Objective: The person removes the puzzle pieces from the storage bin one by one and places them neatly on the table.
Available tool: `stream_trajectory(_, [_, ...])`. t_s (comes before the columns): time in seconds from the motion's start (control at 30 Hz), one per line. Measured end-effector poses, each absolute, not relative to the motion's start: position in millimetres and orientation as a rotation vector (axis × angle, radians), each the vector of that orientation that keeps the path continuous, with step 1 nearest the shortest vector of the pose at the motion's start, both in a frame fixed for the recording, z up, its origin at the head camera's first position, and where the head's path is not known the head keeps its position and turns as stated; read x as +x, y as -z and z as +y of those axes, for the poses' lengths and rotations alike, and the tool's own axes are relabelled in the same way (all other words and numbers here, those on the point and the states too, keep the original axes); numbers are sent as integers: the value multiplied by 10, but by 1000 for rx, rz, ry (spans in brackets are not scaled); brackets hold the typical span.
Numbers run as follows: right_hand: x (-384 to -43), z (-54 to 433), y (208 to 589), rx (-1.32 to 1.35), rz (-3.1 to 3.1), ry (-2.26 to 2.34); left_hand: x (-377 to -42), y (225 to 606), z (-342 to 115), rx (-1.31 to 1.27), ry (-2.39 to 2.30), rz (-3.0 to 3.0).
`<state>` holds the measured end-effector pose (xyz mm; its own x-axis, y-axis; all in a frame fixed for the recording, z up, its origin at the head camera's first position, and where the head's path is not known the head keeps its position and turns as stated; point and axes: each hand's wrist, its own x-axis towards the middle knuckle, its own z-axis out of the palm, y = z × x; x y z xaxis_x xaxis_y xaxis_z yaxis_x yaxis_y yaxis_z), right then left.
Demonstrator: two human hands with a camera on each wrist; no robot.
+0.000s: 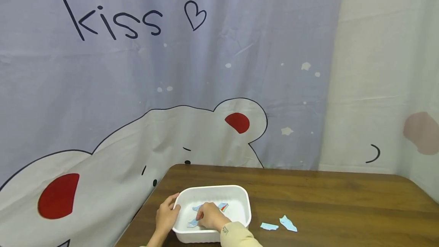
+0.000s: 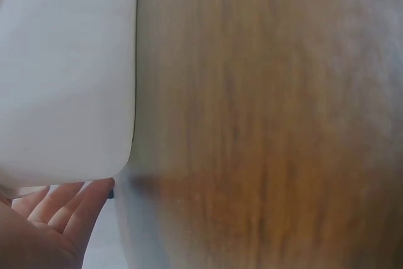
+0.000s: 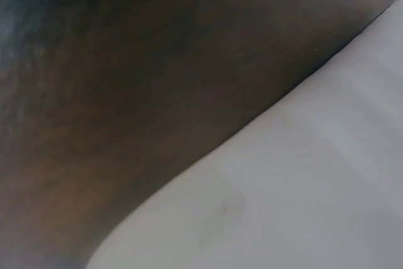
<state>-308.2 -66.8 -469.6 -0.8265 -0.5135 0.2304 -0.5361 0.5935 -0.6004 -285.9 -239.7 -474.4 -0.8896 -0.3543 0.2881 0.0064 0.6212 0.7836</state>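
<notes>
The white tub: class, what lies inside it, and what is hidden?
Pale blue scraps lie in the white tub, one with a red marking. The right hand hides part of the inside; anything beneath it cannot be seen.

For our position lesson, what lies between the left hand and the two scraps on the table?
Head view: the tub, with the right hand and other scraps inside, then bare table.

The tray (image 1: 199, 236) around the right fingers (image 1: 203, 212) looks like smooth plastic with a soft gloss. Just beside them, the scraps (image 1: 192, 223) look like thin, matt paper. The worktop (image 1: 319, 201) below has smooth, faintly shiny wood grain. Beyond the fingers, the curtain (image 1: 219, 68) is matt, lightly creased cloth; the sleeve (image 1: 238, 235) behind them, matt cloth.
</notes>
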Motion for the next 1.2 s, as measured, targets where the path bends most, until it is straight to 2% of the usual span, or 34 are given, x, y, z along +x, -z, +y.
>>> stream_trajectory(0.4, [-3098, -659, 4690, 867, -2803, -960, -2856, 4732, -2374, 276, 1173, -2424])
stream_trajectory(0.87, [-3087, -567, 4673, 899, -2720, -1390, -2805, 4793, -2427, 314, 1173, -2419])
stream_trajectory(1.2, [-3200, -189, 4267, 963, -2705, -1366, -2874, 4756, -2419, 294, 1195, -2409])
